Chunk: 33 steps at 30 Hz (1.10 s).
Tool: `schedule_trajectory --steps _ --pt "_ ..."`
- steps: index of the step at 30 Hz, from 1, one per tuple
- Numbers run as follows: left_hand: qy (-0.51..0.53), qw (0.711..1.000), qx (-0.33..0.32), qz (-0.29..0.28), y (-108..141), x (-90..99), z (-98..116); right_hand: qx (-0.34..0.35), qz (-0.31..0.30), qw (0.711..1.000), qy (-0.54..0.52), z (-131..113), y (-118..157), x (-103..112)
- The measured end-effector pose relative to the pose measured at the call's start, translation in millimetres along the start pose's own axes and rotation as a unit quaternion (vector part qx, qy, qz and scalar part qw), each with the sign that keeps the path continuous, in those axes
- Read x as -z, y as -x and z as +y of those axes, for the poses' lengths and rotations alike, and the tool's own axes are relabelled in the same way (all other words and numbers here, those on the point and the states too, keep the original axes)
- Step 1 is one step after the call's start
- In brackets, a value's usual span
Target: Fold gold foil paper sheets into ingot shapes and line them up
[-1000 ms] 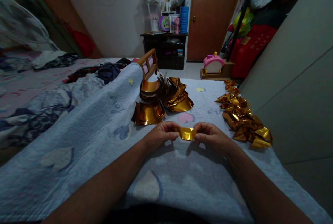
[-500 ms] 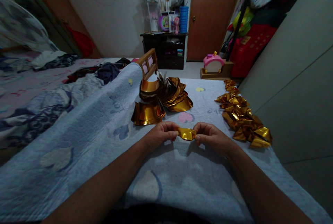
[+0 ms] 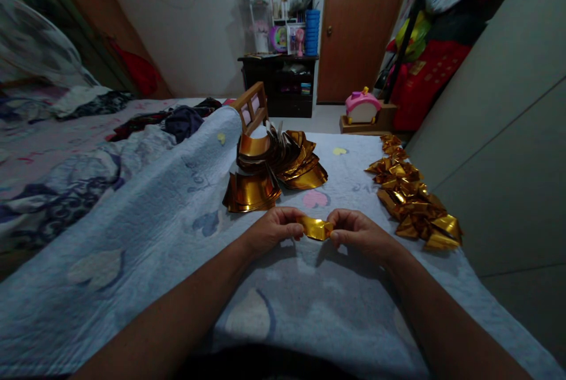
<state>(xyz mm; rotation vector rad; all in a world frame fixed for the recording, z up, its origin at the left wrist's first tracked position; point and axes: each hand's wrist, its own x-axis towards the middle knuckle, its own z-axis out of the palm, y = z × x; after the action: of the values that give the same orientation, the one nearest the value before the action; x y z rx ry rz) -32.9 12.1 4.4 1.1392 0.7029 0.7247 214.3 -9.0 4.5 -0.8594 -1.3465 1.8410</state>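
Observation:
Between my two hands is a small folded piece of shiny gold foil paper (image 3: 315, 228), held above the blue patterned cloth. My left hand (image 3: 283, 224) pinches its left end, thumb in front and fingers behind. At the right end, my right hand (image 3: 350, 227) grips it the same way. Beyond my left hand lie fanned stacks of flat gold foil sheets (image 3: 253, 190), with more sheets (image 3: 305, 171) just behind. Off to the right, a row of folded gold foil pieces (image 3: 409, 197) runs along the cloth's edge.
The blue cloth (image 3: 327, 309) covers the surface before me. Heaped clothes (image 3: 183, 124) lie on the bed at left. A wooden frame (image 3: 254, 106) stands behind the foil stacks. Farther back are a dark cabinet (image 3: 278, 88), a pink toy (image 3: 362, 106) and a door (image 3: 362, 26). A pale panel (image 3: 508, 150) borders the right.
The foil piece has shifted very slightly left and tilted a little between my fingers. Both hands keep their pinch, and the stacks and folded row stay put.

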Motion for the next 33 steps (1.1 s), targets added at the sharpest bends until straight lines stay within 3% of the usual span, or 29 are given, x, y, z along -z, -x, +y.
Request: schedule_trajectory --steps 15,25,33 --pt "-0.018 0.999 0.031 -0.021 0.4 0.1 0.7 -0.017 -0.010 1.000 -0.003 -3.1 3.6 3.5" --pt "0.031 0.997 0.063 -0.025 1.1 -3.5 -2.4 -0.026 -0.059 0.998 -0.026 -3.2 4.9 4.3" --pt "0.044 0.997 0.052 -0.029 1.2 -2.6 -2.8 -0.022 -0.060 0.998 -0.024 -1.2 3.8 6.1"
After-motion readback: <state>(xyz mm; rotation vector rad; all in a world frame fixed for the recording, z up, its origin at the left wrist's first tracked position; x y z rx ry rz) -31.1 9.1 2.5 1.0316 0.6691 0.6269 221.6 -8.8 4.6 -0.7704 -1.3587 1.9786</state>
